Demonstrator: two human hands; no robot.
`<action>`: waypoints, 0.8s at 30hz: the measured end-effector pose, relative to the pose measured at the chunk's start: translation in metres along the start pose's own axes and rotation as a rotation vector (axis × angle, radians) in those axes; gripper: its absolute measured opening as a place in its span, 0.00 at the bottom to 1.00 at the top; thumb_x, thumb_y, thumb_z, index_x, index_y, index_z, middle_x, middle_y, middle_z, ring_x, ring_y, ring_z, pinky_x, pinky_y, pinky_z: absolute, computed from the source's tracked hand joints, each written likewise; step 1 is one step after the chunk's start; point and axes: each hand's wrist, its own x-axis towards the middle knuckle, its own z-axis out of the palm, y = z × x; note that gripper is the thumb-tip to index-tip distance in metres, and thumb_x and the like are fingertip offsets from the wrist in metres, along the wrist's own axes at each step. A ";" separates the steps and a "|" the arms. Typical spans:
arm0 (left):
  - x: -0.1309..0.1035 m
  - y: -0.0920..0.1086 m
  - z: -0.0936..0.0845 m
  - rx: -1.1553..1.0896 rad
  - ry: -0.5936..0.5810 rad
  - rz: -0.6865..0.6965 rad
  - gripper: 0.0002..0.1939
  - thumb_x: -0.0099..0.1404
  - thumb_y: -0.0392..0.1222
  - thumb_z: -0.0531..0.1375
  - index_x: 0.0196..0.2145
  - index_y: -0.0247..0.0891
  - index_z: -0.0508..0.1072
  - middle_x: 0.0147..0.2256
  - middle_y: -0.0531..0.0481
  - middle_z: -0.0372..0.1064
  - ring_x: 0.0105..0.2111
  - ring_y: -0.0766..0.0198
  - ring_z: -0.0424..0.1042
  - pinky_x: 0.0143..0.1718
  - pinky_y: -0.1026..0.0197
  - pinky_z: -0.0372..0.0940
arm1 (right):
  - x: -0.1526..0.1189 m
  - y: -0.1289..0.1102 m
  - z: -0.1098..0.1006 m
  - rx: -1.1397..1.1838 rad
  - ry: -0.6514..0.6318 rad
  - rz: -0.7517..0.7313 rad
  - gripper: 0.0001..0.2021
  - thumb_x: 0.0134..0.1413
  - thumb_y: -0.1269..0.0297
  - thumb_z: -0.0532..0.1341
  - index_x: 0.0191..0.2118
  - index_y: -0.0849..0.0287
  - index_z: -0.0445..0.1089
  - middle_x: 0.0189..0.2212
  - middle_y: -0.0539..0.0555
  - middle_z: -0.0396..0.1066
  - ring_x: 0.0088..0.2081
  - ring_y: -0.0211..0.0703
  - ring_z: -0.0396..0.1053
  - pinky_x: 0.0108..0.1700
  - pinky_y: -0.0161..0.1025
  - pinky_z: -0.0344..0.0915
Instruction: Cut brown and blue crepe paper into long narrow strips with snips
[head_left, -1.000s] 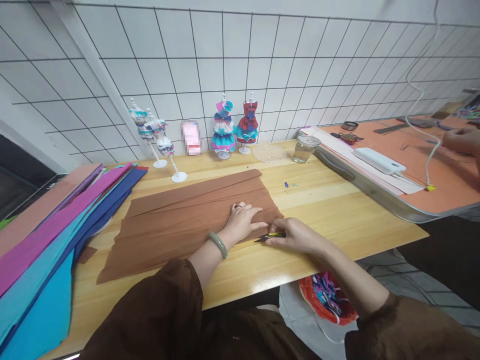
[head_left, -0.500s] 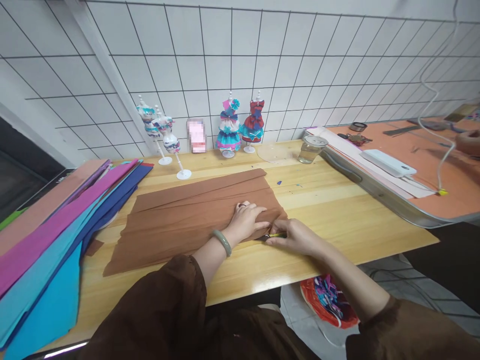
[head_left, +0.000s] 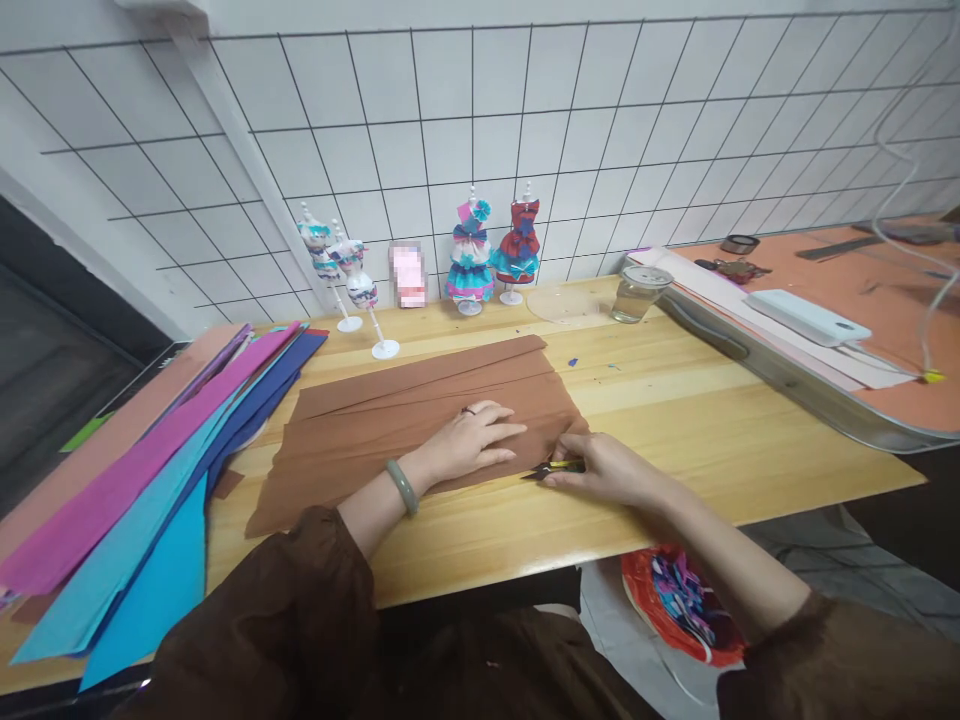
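Observation:
A wide brown sheet of creased paper or cloth [head_left: 420,400] lies on the wooden table [head_left: 675,420]. My left hand [head_left: 480,437], with a green bangle at its wrist, rests flat on the sheet with fingers spread. Near the sheet's right front corner, my right hand [head_left: 600,470] grips a small yellow and black tool [head_left: 559,466] with a dark pointed tip, which looks like snips or a cutter. The tip points left, by the sheet's front edge. My right thumb and fingers hide part of the tool.
Folded coloured sheets [head_left: 150,450] lie at the left. Behind stand small dress forms, including a red one [head_left: 519,245], and a pixelated pink item [head_left: 409,275]. A lidded cup [head_left: 637,293] is at the back right, beside an orange surface [head_left: 922,400]. A red bag [head_left: 652,580] sits below the table.
My left hand has slid left along the brown sheet, away from my right hand. More of the tool's dark tip shows. The whole view has shifted slightly.

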 end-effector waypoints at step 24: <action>-0.020 -0.006 0.013 0.135 -0.067 0.010 0.21 0.66 0.54 0.43 0.53 0.52 0.64 0.60 0.50 0.48 0.60 0.56 0.44 0.59 0.49 0.44 | 0.006 -0.010 -0.002 -0.077 0.004 -0.045 0.15 0.48 0.49 0.57 0.33 0.58 0.66 0.26 0.53 0.71 0.26 0.41 0.65 0.28 0.35 0.55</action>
